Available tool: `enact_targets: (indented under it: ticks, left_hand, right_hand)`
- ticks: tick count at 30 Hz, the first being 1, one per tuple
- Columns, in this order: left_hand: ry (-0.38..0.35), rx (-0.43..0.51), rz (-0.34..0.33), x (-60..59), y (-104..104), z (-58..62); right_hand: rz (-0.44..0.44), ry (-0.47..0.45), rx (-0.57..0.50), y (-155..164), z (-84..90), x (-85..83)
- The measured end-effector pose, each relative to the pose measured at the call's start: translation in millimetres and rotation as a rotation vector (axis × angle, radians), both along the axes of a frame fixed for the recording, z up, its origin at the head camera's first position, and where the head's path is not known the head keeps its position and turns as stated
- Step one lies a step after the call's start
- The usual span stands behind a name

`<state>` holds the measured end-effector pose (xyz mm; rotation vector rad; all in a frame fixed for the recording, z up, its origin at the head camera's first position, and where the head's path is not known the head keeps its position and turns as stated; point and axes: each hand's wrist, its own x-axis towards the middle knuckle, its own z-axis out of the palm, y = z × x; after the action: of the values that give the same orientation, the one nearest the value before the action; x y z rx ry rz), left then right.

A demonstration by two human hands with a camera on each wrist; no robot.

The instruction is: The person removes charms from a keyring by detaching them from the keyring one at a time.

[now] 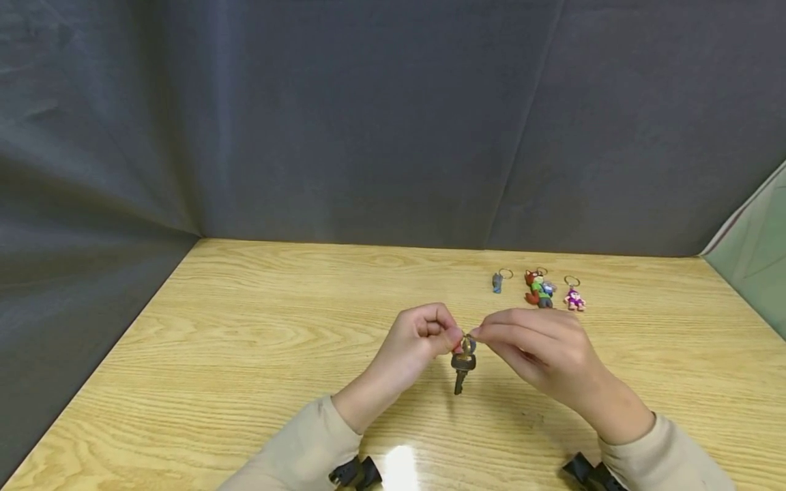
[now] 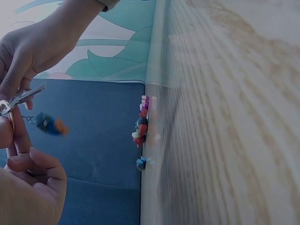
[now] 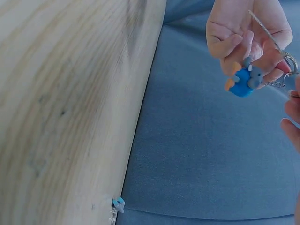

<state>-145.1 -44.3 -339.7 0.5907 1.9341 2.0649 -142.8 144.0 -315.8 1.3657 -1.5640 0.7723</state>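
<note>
A key (image 1: 463, 372) with a dark head hangs from a metal split ring (image 3: 291, 63) held above the wooden table. On the same ring, by a short chain, hangs a small blue and grey animal figurine (image 3: 243, 84) with orange feet; it is blurred in the left wrist view. My left hand (image 1: 424, 341) pinches the ring from the left, between thumb and fingers. From the right, the fingertips of my right hand (image 1: 546, 351) pinch at the ring's top. The fingertips partly hide the ring in the head view.
Toward the table's (image 1: 258, 327) back right lie a small grey-blue figurine keychain (image 1: 497, 282), a fox figurine keychain (image 1: 533, 286) crowded against other figures, and a purple figurine keychain (image 1: 574, 299). Dark cloth (image 1: 368, 123) stands behind the table and along its left.
</note>
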Motion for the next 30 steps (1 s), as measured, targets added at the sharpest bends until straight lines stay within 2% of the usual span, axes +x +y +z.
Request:
enact_targets:
  ticks: [12,21,30]
  left_hand:
    - [0.066,0.028,0.025,-2.6,-6.2,5.4]
    - [0.199,-0.044,-0.003,-4.4,-5.5,3.2]
    - [0.194,-0.043,-0.039,-5.6,-6.0,-0.1]
  right_hand:
    - [0.054,0.022,-0.017,-6.9,-3.4,-0.9]
    - [0.087,0.025,-0.103,-7.6,-2.0,-0.9]
    - [0.075,0.035,-0.1,-8.3,-1.0,-1.3]
